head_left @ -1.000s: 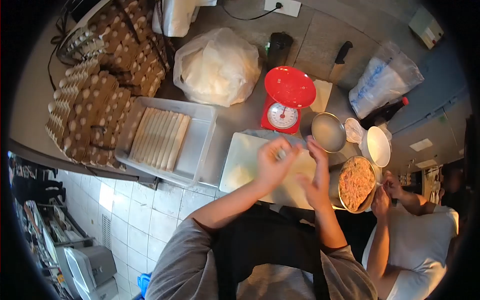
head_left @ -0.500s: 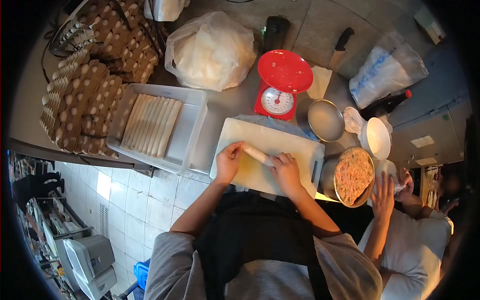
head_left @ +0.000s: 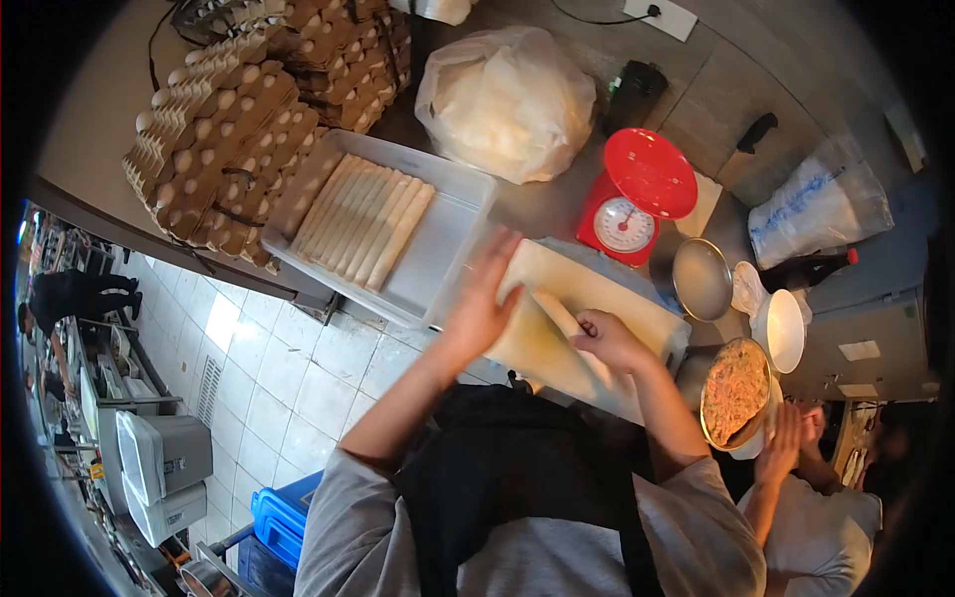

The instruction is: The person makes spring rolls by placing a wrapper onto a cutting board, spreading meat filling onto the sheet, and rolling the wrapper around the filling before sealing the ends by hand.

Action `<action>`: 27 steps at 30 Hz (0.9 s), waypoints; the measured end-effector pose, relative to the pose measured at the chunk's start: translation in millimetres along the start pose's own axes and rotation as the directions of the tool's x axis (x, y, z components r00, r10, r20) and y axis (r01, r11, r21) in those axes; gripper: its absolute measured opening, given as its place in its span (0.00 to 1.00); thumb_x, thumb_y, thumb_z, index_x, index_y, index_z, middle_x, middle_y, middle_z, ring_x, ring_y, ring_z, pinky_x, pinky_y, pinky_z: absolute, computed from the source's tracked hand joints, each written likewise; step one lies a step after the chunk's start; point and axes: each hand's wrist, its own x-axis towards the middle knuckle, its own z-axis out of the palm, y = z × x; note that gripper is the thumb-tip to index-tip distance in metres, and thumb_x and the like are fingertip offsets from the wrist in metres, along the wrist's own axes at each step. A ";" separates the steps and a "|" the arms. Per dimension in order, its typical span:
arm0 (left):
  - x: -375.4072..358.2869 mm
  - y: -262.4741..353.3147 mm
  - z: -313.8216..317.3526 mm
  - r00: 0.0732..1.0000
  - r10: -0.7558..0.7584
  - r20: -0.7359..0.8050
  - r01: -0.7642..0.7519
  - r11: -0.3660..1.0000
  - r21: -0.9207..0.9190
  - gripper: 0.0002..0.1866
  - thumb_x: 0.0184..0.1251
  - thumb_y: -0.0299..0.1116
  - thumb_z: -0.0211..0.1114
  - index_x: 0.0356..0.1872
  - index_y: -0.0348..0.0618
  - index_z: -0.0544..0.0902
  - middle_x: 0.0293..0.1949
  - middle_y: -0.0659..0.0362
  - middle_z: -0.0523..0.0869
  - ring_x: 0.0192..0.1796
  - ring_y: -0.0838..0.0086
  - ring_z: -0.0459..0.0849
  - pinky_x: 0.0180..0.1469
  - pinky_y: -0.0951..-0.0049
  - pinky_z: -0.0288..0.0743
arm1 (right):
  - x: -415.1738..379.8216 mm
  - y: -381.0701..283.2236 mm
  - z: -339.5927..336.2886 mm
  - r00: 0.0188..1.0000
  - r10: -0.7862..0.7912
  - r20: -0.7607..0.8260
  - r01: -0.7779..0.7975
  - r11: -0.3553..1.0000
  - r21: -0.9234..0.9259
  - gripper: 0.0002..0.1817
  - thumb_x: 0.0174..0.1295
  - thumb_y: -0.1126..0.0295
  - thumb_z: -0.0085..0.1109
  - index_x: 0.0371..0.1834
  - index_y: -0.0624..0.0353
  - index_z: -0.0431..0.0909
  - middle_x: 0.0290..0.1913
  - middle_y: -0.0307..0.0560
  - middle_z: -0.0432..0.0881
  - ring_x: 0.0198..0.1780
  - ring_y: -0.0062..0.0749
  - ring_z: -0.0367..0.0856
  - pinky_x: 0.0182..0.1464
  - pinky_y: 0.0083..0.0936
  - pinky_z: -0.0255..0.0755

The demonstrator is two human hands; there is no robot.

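Note:
A long pale uncooked spring roll (head_left: 557,313) lies at a slant over the white cutting board (head_left: 542,264). My right hand (head_left: 612,343) is closed around its lower part, with the fingers curled under. My left hand (head_left: 482,303) is off the roll, fingers stretched out and slightly blurred, above the board's left edge near the plastic tray (head_left: 458,189). Inside that tray several finished rolls (head_left: 363,219) lie side by side in a row. To the right of the board stands a metal bowl of orange-flecked filling (head_left: 734,393).
Egg cartons (head_left: 224,149) are stacked at the left. Behind the board are a plastic bag of pale sheets (head_left: 507,104) and a red scale (head_left: 622,224). A round metal pan (head_left: 701,279), a white bowl (head_left: 784,328) and a co-worker's hands (head_left: 781,448) are at the right.
My left hand has let go of the roll's end and moved up and left toward the tray. My right hand stays on the roll. The camera view has shifted, moving the scene right.

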 end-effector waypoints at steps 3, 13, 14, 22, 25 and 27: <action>25.9 -43.5 -81.3 0.989 -0.034 -0.144 0.053 0.991 0.127 0.26 0.62 0.23 0.64 0.63 0.41 0.73 0.64 0.46 0.74 0.68 0.53 0.69 0.69 0.60 0.62 | 13.8 -56.7 -5.6 0.986 -0.048 0.159 -0.042 0.854 0.518 0.16 0.64 0.68 0.64 0.53 0.59 0.76 0.41 0.35 0.78 0.43 0.21 0.77 0.46 0.23 0.73; 62.1 -167.9 -206.9 0.990 -0.137 0.035 0.137 0.991 0.006 0.20 0.65 0.25 0.61 0.59 0.39 0.76 0.55 0.44 0.81 0.60 0.52 0.77 0.62 0.62 0.68 | 185.6 -231.3 85.2 0.959 0.208 -0.193 0.025 0.616 0.787 0.14 0.65 0.67 0.63 0.52 0.56 0.77 0.41 0.41 0.79 0.42 0.28 0.78 0.44 0.35 0.73; 65.9 -180.3 -207.0 0.990 -0.122 0.071 0.122 0.992 -0.007 0.20 0.65 0.25 0.61 0.59 0.39 0.76 0.55 0.44 0.81 0.60 0.52 0.77 0.62 0.62 0.69 | 201.5 -226.5 99.2 0.934 0.293 -0.203 -0.011 0.593 0.805 0.14 0.65 0.68 0.63 0.52 0.57 0.77 0.39 0.43 0.80 0.40 0.30 0.79 0.42 0.36 0.74; 122.2 -205.9 -146.3 0.843 0.174 0.508 -0.148 0.985 -0.092 0.09 0.62 0.23 0.61 0.43 0.41 0.83 0.47 0.51 0.84 0.52 0.55 0.80 0.57 0.63 0.73 | 254.8 -187.4 165.0 0.752 0.421 -0.507 -0.045 0.800 0.598 0.18 0.54 0.76 0.66 0.48 0.67 0.75 0.42 0.51 0.82 0.43 0.37 0.81 0.45 0.32 0.75; 133.8 -219.0 -98.6 0.734 0.399 0.549 -0.335 0.917 -0.218 0.06 0.58 0.24 0.63 0.36 0.40 0.84 0.44 0.53 0.85 0.50 0.55 0.81 0.55 0.60 0.74 | 242.9 -187.9 164.9 0.777 0.372 -0.509 -0.021 0.822 0.569 0.23 0.54 0.78 0.67 0.53 0.65 0.71 0.40 0.49 0.81 0.41 0.31 0.80 0.40 0.27 0.75; 135.7 -228.5 -79.4 0.650 0.435 0.623 -0.416 0.890 -0.187 0.04 0.56 0.26 0.64 0.33 0.41 0.84 0.40 0.54 0.85 0.48 0.57 0.81 0.54 0.60 0.74 | 223.7 -187.9 163.0 0.798 0.377 -0.470 -0.075 0.836 0.544 0.28 0.54 0.79 0.67 0.58 0.64 0.67 0.40 0.50 0.80 0.42 0.32 0.81 0.36 0.28 0.77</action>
